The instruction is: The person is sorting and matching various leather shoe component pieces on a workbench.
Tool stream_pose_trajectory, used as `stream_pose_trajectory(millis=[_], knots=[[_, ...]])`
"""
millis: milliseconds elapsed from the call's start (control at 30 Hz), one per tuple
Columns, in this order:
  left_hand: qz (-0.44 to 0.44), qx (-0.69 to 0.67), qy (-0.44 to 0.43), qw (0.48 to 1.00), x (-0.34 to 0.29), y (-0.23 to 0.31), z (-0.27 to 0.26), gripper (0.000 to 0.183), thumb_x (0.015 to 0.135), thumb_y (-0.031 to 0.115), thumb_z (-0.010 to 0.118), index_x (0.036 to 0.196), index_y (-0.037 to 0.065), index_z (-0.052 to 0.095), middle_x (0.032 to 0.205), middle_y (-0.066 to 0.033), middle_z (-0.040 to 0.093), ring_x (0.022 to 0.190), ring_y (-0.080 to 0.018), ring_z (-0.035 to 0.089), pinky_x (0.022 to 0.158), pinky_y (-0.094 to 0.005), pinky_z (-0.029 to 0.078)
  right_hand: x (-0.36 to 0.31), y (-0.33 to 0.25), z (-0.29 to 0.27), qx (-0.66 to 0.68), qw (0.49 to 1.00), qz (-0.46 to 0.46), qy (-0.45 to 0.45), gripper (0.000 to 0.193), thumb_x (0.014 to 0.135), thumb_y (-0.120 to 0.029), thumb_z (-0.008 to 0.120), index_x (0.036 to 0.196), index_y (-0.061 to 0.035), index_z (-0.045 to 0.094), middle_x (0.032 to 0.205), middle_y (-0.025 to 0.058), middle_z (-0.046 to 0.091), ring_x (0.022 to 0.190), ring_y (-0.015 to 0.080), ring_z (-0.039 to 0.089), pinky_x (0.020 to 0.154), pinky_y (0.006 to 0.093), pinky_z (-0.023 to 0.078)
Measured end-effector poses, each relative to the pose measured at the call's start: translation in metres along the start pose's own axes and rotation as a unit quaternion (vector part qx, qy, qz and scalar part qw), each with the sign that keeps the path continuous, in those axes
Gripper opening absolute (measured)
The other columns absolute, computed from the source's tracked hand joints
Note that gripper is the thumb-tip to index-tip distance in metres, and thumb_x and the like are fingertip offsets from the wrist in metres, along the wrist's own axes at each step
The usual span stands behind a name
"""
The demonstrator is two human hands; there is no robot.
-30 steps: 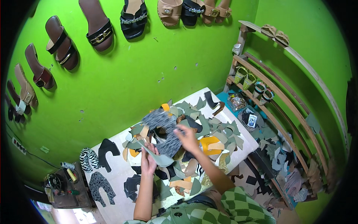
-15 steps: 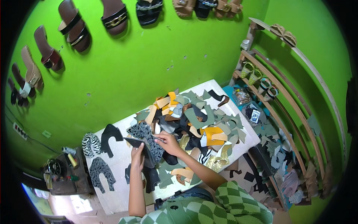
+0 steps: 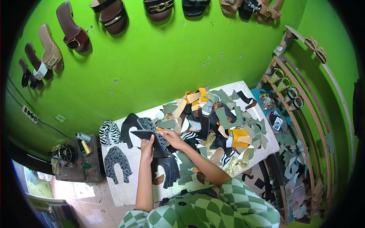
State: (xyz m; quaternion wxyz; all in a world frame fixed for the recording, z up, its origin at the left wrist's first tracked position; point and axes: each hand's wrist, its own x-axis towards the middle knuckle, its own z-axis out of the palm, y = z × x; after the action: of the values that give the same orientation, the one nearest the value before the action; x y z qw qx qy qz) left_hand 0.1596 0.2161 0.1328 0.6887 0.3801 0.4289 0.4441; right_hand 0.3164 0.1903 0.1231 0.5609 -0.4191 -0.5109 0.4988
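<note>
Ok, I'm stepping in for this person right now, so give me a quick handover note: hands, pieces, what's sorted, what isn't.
Left hand: holding a black cut piece over the white table.
Right hand: resting on the same stack beside it.
Laid out singly at the left: zebra-print piece, grey patterned piece, black pieces.
Left to go through: mixed pile of cut pieces on the table's right half.

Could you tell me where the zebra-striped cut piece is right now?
In the head view, the zebra-striped piece lies at the white table's far left corner, beside a black cut piece.
</note>
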Motion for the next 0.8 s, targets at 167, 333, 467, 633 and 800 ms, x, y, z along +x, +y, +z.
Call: stream_pose_trajectory(millis=[167, 333, 467, 633, 800], knots=[[-0.117, 0.179, 0.012, 0.977, 0.036, -0.007, -0.010, 0.029, 0.084, 0.033, 0.065, 0.084, 0.007, 0.052, 0.069, 0.0022, 0.046, 0.061, -0.0061, 0.046, 0.051, -0.0226, 0.034, 0.014, 0.032, -0.026, -0.237, 0.958, -0.022, 0.163, 0.024, 0.086, -0.014, 0.055, 0.105, -0.0005, 0.061, 0.100, 0.0154, 0.060, 0.099, 0.0288, 0.055, 0.091, 0.0363, 0.040], [-0.019, 0.517, -0.047, 0.855, 0.063, -0.106, -0.077, 0.051, 0.077, 0.030, 0.070, 0.111, -0.004, 0.054, 0.096, -0.0134, 0.061, 0.089, -0.0230, 0.058, 0.081, -0.0305, 0.045, -0.006, 0.032, -0.081, -0.537, 0.832, 0.031, 0.140, 0.052, 0.070, -0.005, 0.061, 0.121, -0.0077, 0.049, 0.128, 0.0168, 0.043, 0.117, 0.0334, 0.043, 0.097, 0.0484, 0.033], [0.031, 0.522, -0.058, 0.850, 0.052, -0.111, -0.071, 0.055, 0.073, 0.031, 0.073, 0.113, -0.003, 0.054, 0.105, -0.0192, 0.060, 0.097, -0.0276, 0.058, 0.084, -0.0336, 0.045, -0.019, 0.024, -0.139, -0.432, 0.865, -0.085, 0.243, 0.056, 0.067, 0.007, 0.055, 0.120, -0.0064, 0.049, 0.115, 0.0186, 0.048, 0.112, 0.0378, 0.045, 0.097, 0.0399, 0.037], [0.048, 0.562, -0.059, 0.823, 0.057, -0.103, -0.060, 0.058, 0.068, 0.032, 0.076, 0.113, 0.001, 0.055, 0.107, -0.0182, 0.060, 0.100, -0.0302, 0.057, 0.088, -0.0353, 0.044, -0.025, -0.001, -0.142, -0.519, 0.818, 0.117, 0.218, 0.067, 0.067, -0.002, 0.069, 0.128, -0.0107, 0.040, 0.109, 0.0163, 0.050, 0.103, 0.0360, 0.052, 0.088, 0.0424, 0.042], [0.045, 0.543, -0.051, 0.837, 0.051, -0.102, -0.061, 0.059, 0.069, 0.030, 0.075, 0.115, 0.001, 0.054, 0.109, -0.0190, 0.059, 0.102, -0.0305, 0.056, 0.089, -0.0359, 0.043, -0.029, 0.009, -0.176, -0.616, 0.730, 0.139, 0.262, 0.037, 0.068, -0.004, 0.067, 0.104, -0.0108, 0.058, 0.097, 0.0115, 0.057, 0.094, 0.0302, 0.056, 0.076, 0.0397, 0.040]])
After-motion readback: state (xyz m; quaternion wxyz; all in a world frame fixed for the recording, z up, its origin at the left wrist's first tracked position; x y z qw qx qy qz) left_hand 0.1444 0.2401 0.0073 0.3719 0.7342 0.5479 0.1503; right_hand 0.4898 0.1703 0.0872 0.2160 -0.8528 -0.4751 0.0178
